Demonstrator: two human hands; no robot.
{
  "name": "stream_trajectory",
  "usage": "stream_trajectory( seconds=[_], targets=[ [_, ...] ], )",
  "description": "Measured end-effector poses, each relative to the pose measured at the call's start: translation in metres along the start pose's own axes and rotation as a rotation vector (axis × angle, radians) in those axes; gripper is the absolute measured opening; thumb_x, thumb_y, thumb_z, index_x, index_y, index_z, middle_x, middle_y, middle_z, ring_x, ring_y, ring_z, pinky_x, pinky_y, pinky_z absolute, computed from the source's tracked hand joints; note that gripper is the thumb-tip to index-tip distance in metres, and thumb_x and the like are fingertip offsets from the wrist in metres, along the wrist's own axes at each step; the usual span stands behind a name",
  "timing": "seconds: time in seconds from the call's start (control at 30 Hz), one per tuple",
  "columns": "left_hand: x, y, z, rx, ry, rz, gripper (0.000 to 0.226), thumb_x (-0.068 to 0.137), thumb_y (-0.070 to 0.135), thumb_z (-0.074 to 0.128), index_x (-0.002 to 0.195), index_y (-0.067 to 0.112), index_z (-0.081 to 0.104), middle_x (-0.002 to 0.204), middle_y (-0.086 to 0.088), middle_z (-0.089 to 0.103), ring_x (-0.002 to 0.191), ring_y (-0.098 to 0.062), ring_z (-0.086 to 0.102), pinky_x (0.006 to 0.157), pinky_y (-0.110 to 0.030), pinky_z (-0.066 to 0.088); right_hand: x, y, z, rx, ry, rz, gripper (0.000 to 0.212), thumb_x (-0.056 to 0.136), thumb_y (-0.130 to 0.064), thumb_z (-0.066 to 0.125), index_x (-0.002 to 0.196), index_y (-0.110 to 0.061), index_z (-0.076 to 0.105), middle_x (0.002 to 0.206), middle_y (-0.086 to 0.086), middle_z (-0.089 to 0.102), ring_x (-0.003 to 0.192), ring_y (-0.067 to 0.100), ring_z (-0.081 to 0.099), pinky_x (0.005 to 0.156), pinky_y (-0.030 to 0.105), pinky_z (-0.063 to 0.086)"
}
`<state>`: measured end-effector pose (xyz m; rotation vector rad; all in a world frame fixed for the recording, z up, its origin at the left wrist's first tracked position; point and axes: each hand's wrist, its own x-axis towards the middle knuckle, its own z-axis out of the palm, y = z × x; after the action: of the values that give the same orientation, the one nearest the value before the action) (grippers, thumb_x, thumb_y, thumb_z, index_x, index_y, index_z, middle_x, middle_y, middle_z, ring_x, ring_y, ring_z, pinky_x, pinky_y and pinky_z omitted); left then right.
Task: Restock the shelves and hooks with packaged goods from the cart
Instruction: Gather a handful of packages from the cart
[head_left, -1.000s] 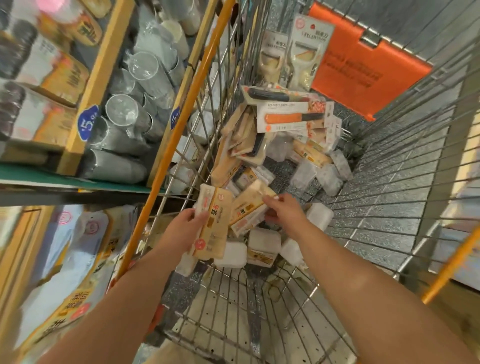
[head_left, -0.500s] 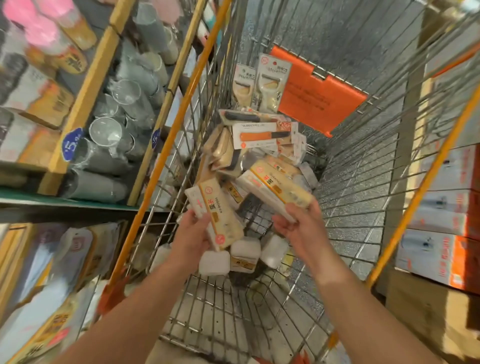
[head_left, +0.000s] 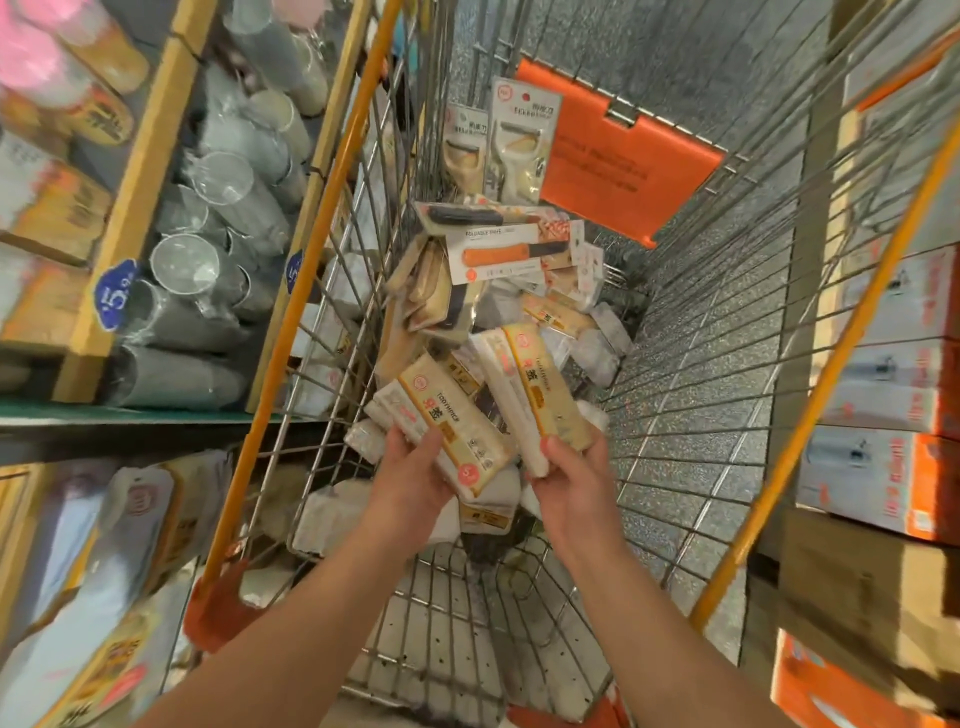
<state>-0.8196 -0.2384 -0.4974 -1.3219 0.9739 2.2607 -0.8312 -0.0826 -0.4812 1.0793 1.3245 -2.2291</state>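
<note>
Hands hold toothpick packs above a wire shopping cart, seen from the wearer's head. Left hand grips one flat toothpick pack from beneath, fingers curled round its lower end; right hand clasps a second toothpick pack the same way. More packs, peelers and a folding knife pack lie heaped in the cart. Shelving with clear cups stands at left. Best practice, likely: keep both packs flat, labels facing out, grips firm, and carry them to the matching shelf spot without dropping either.
</note>
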Motion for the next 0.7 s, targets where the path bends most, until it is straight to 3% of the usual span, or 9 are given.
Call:
stream_trajectory(
  seconds=[0.1, 0.2, 0.3, 0.37, 0.43, 0.53, 0.63, 0.7],
  targets=[
    [0.004, -0.005, -0.003, 0.027, -0.016, -0.002, 0.041, 0.102, 0.027, 0.044, 0.143, 0.029, 0.039, 0.13, -0.005, 0.064, 0.114, -0.024, 0.065, 0.09, -0.048, 0.054, -0.002, 0.001, 0.004, -0.255, -0.035, 0.01, 0.059, 0.07, -0.015, 0.071, 0.124, -0.018, 0.049, 0.118, 0.012, 0.064, 0.109, 0.028, 0.064, 0.094, 0.046, 0.054],
    [0.007, -0.008, -0.006, 0.024, -0.018, 0.011, 0.055, 0.094, 0.05, 0.047, 0.146, 0.034, 0.037, 0.137, -0.007, 0.059, 0.12, -0.025, 0.061, 0.101, -0.054, 0.047, -0.007, 0.0, 0.009, -0.422, -0.105, 0.007, 0.051, 0.067, -0.016, 0.072, 0.113, -0.022, 0.05, 0.108, 0.004, 0.064, 0.1, 0.018, 0.064, 0.084, 0.033, 0.057],
    [0.002, -0.008, -0.004, 0.018, -0.027, 0.023, 0.066, 0.083, 0.063, 0.041, 0.137, 0.025, 0.047, 0.128, -0.009, 0.065, 0.118, -0.025, 0.063, 0.097, -0.047, 0.05, -0.009, 0.006, 0.012, -0.527, -0.164, -0.007, 0.037, 0.082, -0.01, 0.073, 0.106, -0.025, 0.05, 0.11, 0.006, 0.062, 0.094, 0.011, 0.064, 0.071, 0.02, 0.054],
    [0.001, -0.01, -0.004, 0.002, 0.009, 0.04, 0.078, 0.075, 0.068, 0.052, 0.139, 0.023, 0.047, 0.128, -0.012, 0.064, 0.116, -0.028, 0.063, 0.094, -0.049, 0.052, -0.008, 0.011, 0.015, -0.592, -0.178, -0.01, 0.029, 0.089, -0.009, 0.068, 0.105, -0.027, 0.051, 0.111, 0.006, 0.061, 0.093, 0.008, 0.063, 0.07, 0.017, 0.052],
    [0.001, -0.012, -0.006, -0.01, 0.059, 0.056, 0.077, 0.076, 0.057, 0.066, 0.14, 0.021, 0.043, 0.128, -0.013, 0.064, 0.114, -0.031, 0.064, 0.091, -0.051, 0.053, -0.006, 0.017, 0.015, -0.657, -0.209, -0.033, 0.02, 0.091, -0.014, 0.066, 0.102, -0.026, 0.054, 0.107, 0.003, 0.061, 0.093, 0.006, 0.061, 0.074, 0.018, 0.05],
    [0.007, -0.012, -0.011, 0.008, 0.178, 0.045, 0.039, 0.095, 0.025, 0.059, 0.132, 0.024, 0.047, 0.116, -0.008, 0.069, 0.099, -0.027, 0.071, 0.08, -0.047, 0.057, -0.002, 0.027, 0.012, -0.825, -0.261, -0.021, 0.005, 0.098, -0.029, 0.056, 0.101, -0.031, 0.059, 0.114, 0.001, 0.058, 0.104, 0.007, 0.057, 0.089, 0.024, 0.047],
    [0.014, -0.012, -0.018, 0.004, 0.252, 0.028, 0.038, 0.094, 0.019, 0.06, 0.13, 0.022, 0.05, 0.115, -0.006, 0.069, 0.097, -0.025, 0.071, 0.077, -0.045, 0.057, 0.005, 0.03, 0.01, -0.792, -0.245, 0.117, 0.025, 0.103, -0.043, 0.037, 0.105, -0.036, 0.061, 0.124, -0.004, 0.056, 0.115, 0.006, 0.053, 0.099, 0.033, 0.046],
    [0.017, -0.013, -0.027, -0.024, 0.306, 0.006, 0.04, 0.094, 0.02, 0.062, 0.132, 0.02, 0.05, 0.115, -0.006, 0.069, 0.097, -0.024, 0.071, 0.075, -0.043, 0.057, 0.017, 0.026, 0.01, -0.753, -0.19, 0.154, 0.036, 0.103, -0.047, 0.03, 0.105, -0.031, 0.063, 0.12, -0.003, 0.06, 0.111, 0.012, 0.056, 0.091, 0.033, 0.049]
  ],
)
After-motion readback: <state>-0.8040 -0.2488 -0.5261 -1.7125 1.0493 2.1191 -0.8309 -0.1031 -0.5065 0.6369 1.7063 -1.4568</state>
